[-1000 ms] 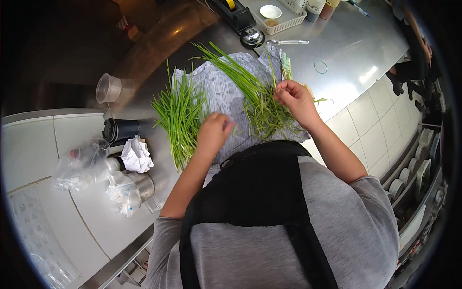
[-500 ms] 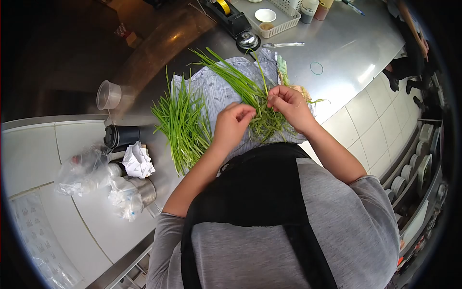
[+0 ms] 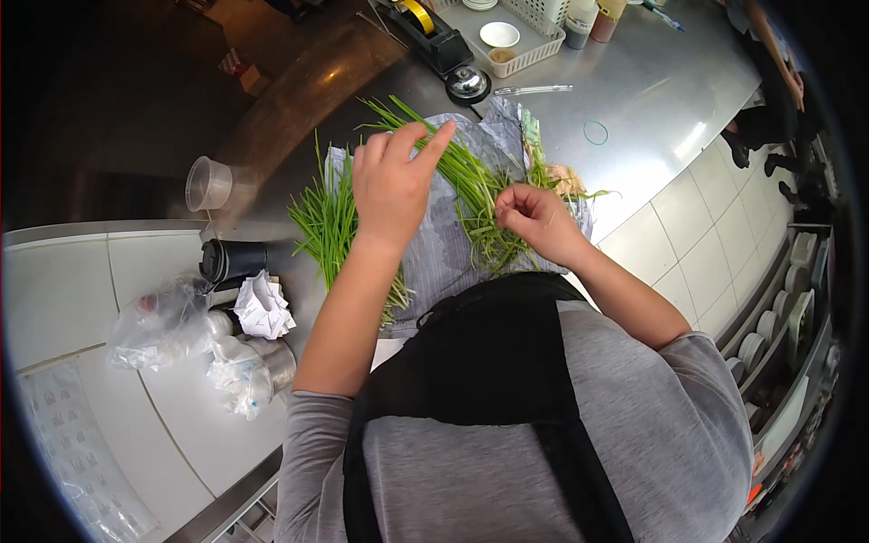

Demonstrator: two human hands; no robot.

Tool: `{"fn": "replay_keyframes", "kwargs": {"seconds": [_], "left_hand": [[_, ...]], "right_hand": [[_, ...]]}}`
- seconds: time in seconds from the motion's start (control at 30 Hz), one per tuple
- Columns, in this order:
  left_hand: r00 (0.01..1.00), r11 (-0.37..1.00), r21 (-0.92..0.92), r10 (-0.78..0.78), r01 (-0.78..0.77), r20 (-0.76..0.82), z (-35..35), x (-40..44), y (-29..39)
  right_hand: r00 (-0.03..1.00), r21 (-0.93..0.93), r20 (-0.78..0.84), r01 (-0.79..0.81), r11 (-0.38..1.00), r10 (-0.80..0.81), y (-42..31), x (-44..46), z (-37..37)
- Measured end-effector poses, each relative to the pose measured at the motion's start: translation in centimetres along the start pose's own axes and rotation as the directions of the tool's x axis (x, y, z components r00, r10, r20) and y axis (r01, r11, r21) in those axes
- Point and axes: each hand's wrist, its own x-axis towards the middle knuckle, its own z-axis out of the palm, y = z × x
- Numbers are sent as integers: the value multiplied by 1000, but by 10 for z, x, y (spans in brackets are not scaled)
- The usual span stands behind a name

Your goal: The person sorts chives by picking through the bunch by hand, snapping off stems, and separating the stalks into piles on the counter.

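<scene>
Two bunches of chives lie on a grey cloth-like sheet [image 3: 430,244]. Over the sheet, between the left bunch [image 3: 335,226] and the middle bunch [image 3: 462,167], my left hand [image 3: 394,185] reaches forward with fingers apart, hiding part of the left bunch. Its fingertips are close to the upper part of the middle bunch; contact is unclear. My right hand [image 3: 541,224] is closed in a pinch over a tangled heap of limp chive trimmings [image 3: 493,244], at the lower end of the middle bunch. Whatever sits between those fingers is hidden.
Beyond the sheet are a call bell [image 3: 468,84], a tape dispenser [image 3: 430,41], a pen [image 3: 534,90] and a white basket [image 3: 534,56]. A plastic cup [image 3: 208,183], black tumbler [image 3: 231,260] and crumpled paper [image 3: 263,306] stand left. Another person's legs [image 3: 765,127] show at right.
My left hand has moved forward and left, from beside the trimmings to between the bunches, and its fingers have spread. My right hand has dropped slightly toward me; the upright stalk near it is gone.
</scene>
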Motion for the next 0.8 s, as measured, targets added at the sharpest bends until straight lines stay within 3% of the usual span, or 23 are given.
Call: {"fn": "replay_keyframes", "kwargs": {"seconds": [0.23,0.3,0.33,0.4,0.43,0.5,0.53,0.6,0.8], "left_hand": [[994,998,-57,13,-7,110,13,1,-8],[979,907,-370,-180,203,95,25,-5,-13],[979,906,-371,-180,203,98,24,-7,-12],[841,691,-484,-398,538,366,20,-12,-9],[840,690,-483,-399,539,368,20,-12,-8],[947,806,-503,-226,312,227,21,-13,-5],[946,806,-502,-228,315,229,19,-14,-5],[963,945,-316,5,83,269,14,-15,-5],[944,926,-327,-78,187,320,26,-33,-10]], "right_hand": [[999,-35,9,-31,999,31,11,-3,-3],[1000,35,-7,-17,999,18,15,-4,-4],[1000,36,-8,-19,999,20,14,-4,-4],[1000,87,-20,-19,996,21,10,-6,-4],[1000,88,-19,-21,996,23,11,-6,-5],[999,58,-3,-32,998,32,11,-6,-7],[999,58,0,-34,998,34,11,-5,-9],[996,53,81,-42,998,38,9,-4,-12],[963,49,251,-118,992,102,-2,-2,-21]]}}
